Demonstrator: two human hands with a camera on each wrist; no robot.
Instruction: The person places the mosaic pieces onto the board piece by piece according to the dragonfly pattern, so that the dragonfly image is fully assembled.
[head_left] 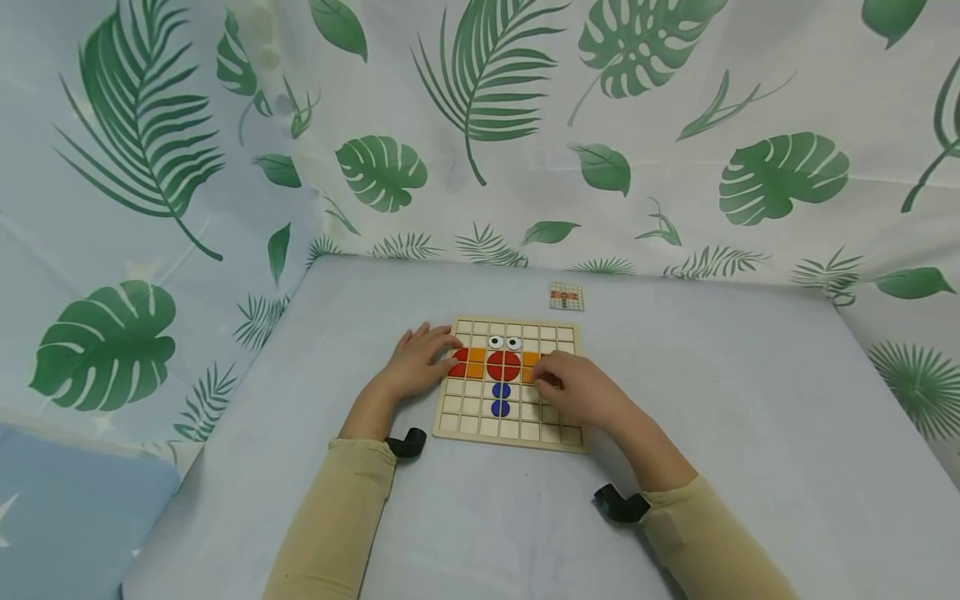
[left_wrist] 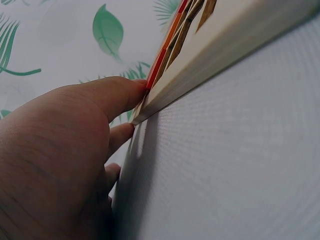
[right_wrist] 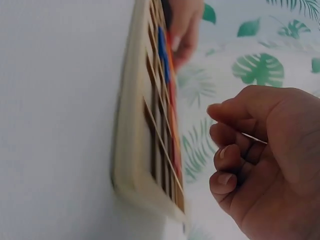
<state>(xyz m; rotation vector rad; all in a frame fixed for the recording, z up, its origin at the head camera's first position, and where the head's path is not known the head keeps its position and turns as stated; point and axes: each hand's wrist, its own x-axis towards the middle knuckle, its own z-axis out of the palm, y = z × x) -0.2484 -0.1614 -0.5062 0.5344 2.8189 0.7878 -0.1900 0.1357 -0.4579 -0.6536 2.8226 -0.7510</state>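
A wooden grid board (head_left: 457,423) lies on the table, bearing flat coloured tiles. Two eye tiles (head_left: 504,342) are above a red circle (head_left: 503,366), with blue round tiles (head_left: 501,400) below it. Orange tiles (head_left: 476,362) and red tiles (head_left: 459,363) run out to the left. My left hand (head_left: 417,360) rests at the board's left edge, its thumb touching a red tile (left_wrist: 150,82). Over the board's right part is my right hand (head_left: 577,385), beside orange tiles (head_left: 528,367). Its fingers (right_wrist: 227,157) are loosely curled with nothing between them in the right wrist view.
Behind the board lies a small card (head_left: 566,297) with a printed grid picture. A pale cloth (head_left: 712,400) covers the table. Leaf-patterned curtains (head_left: 660,183) hang at the back and left. A black wrist mount (head_left: 621,504) sits at the right sleeve, another (head_left: 407,443) at the left.
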